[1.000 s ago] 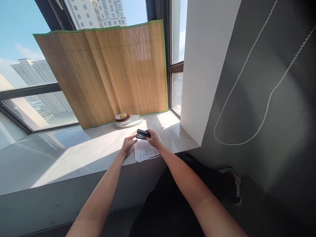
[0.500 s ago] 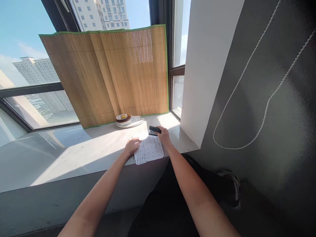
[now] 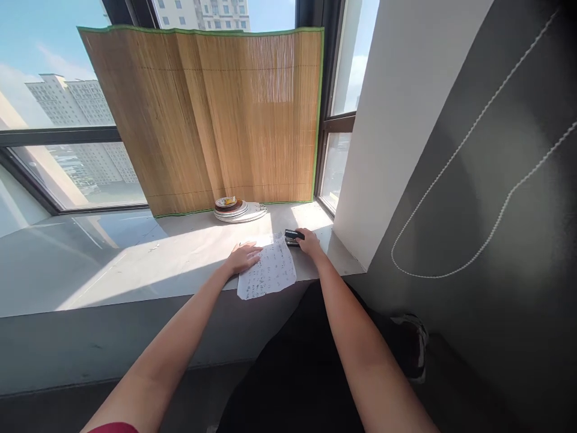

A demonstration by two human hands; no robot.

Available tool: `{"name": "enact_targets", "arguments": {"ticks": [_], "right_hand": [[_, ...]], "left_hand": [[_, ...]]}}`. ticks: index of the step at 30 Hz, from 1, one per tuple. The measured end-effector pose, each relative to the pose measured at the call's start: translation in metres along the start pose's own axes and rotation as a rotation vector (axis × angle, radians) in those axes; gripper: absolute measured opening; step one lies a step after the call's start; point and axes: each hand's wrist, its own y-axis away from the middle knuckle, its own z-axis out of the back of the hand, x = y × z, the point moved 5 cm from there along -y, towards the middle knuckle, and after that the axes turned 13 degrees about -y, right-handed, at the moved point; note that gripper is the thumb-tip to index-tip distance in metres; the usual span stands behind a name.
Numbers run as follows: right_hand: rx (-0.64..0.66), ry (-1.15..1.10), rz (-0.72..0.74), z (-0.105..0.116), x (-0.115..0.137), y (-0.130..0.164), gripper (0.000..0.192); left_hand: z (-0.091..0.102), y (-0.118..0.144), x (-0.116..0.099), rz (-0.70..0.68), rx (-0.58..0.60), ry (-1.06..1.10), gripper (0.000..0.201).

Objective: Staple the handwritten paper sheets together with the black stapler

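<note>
Sheets of white paper (image 3: 269, 270) covered in handwriting lie on the window sill, their near edge reaching over the sill's front. My left hand (image 3: 243, 257) rests on the paper's left side, fingers stretched out flat. A black stapler (image 3: 294, 235) is held in my right hand (image 3: 309, 242), just right of the paper's upper corner. The stapler lies low at the sill, its jaw pointing left toward the paper. Whether its jaw overlaps the paper edge is too small to tell.
A stack of plates (image 3: 238, 211) stands behind the paper on the sill (image 3: 180, 249). Behind it a bamboo mat (image 3: 216, 120) with green edging leans against the window. A white pillar (image 3: 396, 108) rises at right, with a beaded cord (image 3: 433, 276) hanging on the dark wall.
My right hand has moved the stapler rightward, off the paper's upper edge. The paper has shifted slightly left, and my left hand now lies flatter on it. The view has tilted down a little.
</note>
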Motion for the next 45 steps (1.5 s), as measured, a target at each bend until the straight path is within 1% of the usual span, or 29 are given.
{"name": "enact_targets", "arguments": {"ticks": [3, 6, 9, 11, 13, 14, 16, 19, 22, 23, 25, 30, 32, 35, 37, 39, 41, 45], "right_hand": [[0.039, 0.039, 0.031, -0.004, 0.008, 0.003, 0.040], [0.066, 0.067, 0.020, -0.004, 0.009, 0.006, 0.041], [0.013, 0.071, 0.006, 0.002, 0.009, 0.008, 0.042], [-0.032, 0.052, -0.018, 0.006, 0.009, 0.009, 0.040], [-0.036, 0.035, -0.049, 0.008, 0.010, 0.011, 0.035], [-0.025, 0.032, -0.055, 0.007, 0.011, 0.012, 0.033], [-0.001, 0.039, -0.043, 0.006, 0.015, 0.013, 0.033], [0.003, 0.064, 0.003, 0.006, 0.022, 0.016, 0.039], [0.015, 0.091, 0.021, 0.005, 0.027, 0.017, 0.041], [0.025, 0.101, 0.029, 0.004, 0.028, 0.018, 0.042], [0.044, 0.124, 0.053, 0.002, 0.030, 0.018, 0.042], [0.075, 0.154, 0.092, -0.002, 0.036, 0.022, 0.047], [0.106, 0.141, 0.108, -0.005, 0.037, 0.024, 0.051], [0.120, 0.134, 0.142, -0.012, 0.039, 0.026, 0.057], [0.118, 0.137, 0.209, -0.016, 0.042, 0.026, 0.062], [0.125, 0.133, 0.274, -0.020, 0.045, 0.025, 0.068], [0.141, 0.130, 0.288, -0.024, 0.047, 0.024, 0.071], [0.152, 0.138, 0.297, -0.026, 0.049, 0.024, 0.070]], "left_hand": [[0.000, 0.001, 0.001, -0.024, 0.013, 0.014, 0.045], [0.003, 0.002, -0.001, -0.024, 0.004, -0.025, 0.042], [0.006, 0.005, -0.005, 0.011, -0.017, -0.098, 0.035], [0.011, 0.009, -0.011, 0.022, -0.080, -0.162, 0.030], [0.015, 0.010, -0.023, -0.017, -0.139, -0.213, 0.030], [0.016, 0.008, -0.030, -0.050, -0.143, -0.226, 0.032], [0.014, -0.001, -0.048, -0.121, -0.072, -0.228, 0.041], [0.005, -0.022, -0.069, -0.179, 0.124, -0.266, 0.049], [-0.008, -0.038, -0.078, -0.212, 0.327, -0.263, 0.054], [-0.011, -0.041, -0.078, -0.215, 0.365, -0.249, 0.055], [-0.016, -0.045, -0.077, -0.225, 0.396, -0.206, 0.057], [-0.020, -0.048, -0.079, -0.327, 0.418, -0.128, 0.056], [-0.018, -0.048, -0.079, -0.339, 0.407, -0.130, 0.058], [-0.014, -0.043, -0.071, -0.251, 0.310, -0.196, 0.063], [-0.014, -0.033, -0.063, -0.180, 0.264, -0.247, 0.063], [-0.018, -0.022, -0.057, -0.155, 0.271, -0.263, 0.063], [-0.021, -0.014, -0.055, -0.154, 0.294, -0.258, 0.065], [-0.024, -0.013, -0.055, -0.145, 0.322, -0.252, 0.069]]}}
